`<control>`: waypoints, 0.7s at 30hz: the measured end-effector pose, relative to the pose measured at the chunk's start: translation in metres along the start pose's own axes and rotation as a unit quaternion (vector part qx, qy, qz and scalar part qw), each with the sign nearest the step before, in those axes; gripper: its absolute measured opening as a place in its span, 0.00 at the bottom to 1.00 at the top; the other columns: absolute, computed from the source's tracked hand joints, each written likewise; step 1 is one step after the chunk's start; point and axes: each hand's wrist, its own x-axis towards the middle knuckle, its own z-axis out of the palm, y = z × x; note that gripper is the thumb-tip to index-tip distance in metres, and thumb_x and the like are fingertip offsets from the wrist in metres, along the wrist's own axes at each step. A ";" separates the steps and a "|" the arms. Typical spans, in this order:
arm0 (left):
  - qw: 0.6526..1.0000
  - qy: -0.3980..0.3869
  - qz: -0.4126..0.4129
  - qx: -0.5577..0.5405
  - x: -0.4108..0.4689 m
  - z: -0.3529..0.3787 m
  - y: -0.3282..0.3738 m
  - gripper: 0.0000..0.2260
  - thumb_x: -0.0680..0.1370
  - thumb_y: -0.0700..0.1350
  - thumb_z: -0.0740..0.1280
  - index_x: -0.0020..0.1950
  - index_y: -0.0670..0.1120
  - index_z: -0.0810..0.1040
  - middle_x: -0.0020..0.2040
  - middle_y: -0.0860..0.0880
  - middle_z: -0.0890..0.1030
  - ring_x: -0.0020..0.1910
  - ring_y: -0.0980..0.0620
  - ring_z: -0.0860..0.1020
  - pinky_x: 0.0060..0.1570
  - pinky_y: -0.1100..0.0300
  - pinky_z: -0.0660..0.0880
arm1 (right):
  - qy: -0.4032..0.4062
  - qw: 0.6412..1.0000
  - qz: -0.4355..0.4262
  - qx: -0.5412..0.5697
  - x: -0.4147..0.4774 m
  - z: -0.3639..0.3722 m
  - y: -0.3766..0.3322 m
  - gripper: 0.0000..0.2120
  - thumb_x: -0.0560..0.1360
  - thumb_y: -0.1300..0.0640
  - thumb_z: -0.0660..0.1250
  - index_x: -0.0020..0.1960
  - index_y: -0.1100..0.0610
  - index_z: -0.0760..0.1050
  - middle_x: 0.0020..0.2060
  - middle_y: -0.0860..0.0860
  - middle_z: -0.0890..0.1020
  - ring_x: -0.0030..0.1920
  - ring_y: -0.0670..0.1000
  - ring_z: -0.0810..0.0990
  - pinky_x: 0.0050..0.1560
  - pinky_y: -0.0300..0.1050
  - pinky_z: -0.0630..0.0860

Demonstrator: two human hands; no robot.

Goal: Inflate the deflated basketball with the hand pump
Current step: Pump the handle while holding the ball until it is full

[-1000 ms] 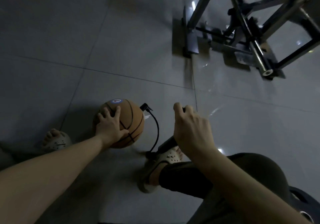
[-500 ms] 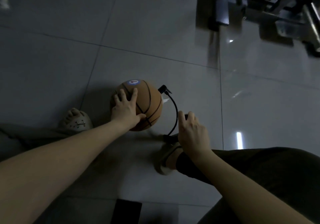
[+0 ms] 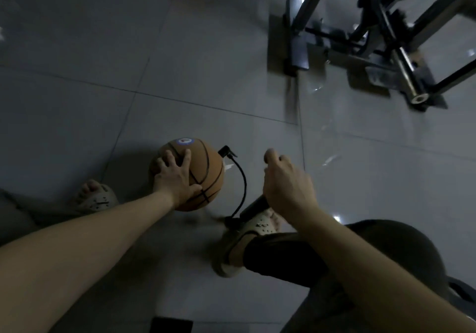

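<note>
An orange basketball [image 3: 206, 170] with black seams lies on the grey tiled floor. My left hand [image 3: 175, 178] rests on its near left side with fingers spread. A black hose [image 3: 240, 186] curves from the ball's right side down to the black hand pump [image 3: 253, 207], whose base sits by my right foot [image 3: 260, 226]. My right hand [image 3: 286, 186] grips the pump's handle from above; the handle itself is hidden under the hand.
A black metal frame [image 3: 373, 39] with bars and foot plates stands on the floor at the far right. My left foot [image 3: 95, 196] in a pale sandal is left of the ball. A dark object [image 3: 171, 325] lies at the bottom edge.
My right hand has risen with the pump handle since half a second ago, when it was low near the pump base. My left hand has stayed on the ball.
</note>
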 end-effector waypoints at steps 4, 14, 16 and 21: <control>1.000 0.022 -0.001 -0.013 -0.001 0.001 -0.002 0.52 0.71 0.70 0.69 0.83 0.53 0.43 0.77 0.32 0.49 0.72 0.26 0.58 0.60 0.37 0.75 | 0.031 0.998 0.039 0.030 0.000 -0.051 0.006 0.03 0.81 0.58 0.57 0.54 0.53 0.66 0.41 0.53 0.75 0.37 0.57 0.76 0.36 0.53 0.75; 1.000 0.009 -0.002 -0.020 -0.002 0.004 -0.003 0.51 0.74 0.69 0.67 0.81 0.54 0.36 0.80 0.34 0.44 0.77 0.28 0.51 0.67 0.37 0.70 | 0.030 0.998 0.040 0.034 -0.023 0.048 -0.009 0.07 0.81 0.60 0.55 0.59 0.54 0.64 0.41 0.53 0.72 0.32 0.51 0.71 0.28 0.46 0.68; 1.000 0.010 0.000 -0.027 -0.001 0.004 -0.004 0.51 0.74 0.69 0.67 0.81 0.55 0.36 0.80 0.35 0.43 0.77 0.28 0.50 0.67 0.36 0.69 | 0.013 0.998 0.050 0.035 -0.020 0.066 -0.007 0.08 0.81 0.60 0.55 0.59 0.54 0.64 0.42 0.52 0.72 0.33 0.51 0.71 0.29 0.46 0.69; 0.999 0.006 0.001 -0.039 0.002 0.004 0.001 0.50 0.74 0.67 0.68 0.81 0.56 0.37 0.80 0.36 0.42 0.78 0.29 0.47 0.68 0.35 0.66 | -0.022 0.999 0.032 0.013 -0.014 0.103 -0.002 0.10 0.79 0.61 0.56 0.60 0.56 0.66 0.42 0.53 0.70 0.31 0.50 0.68 0.26 0.41 0.60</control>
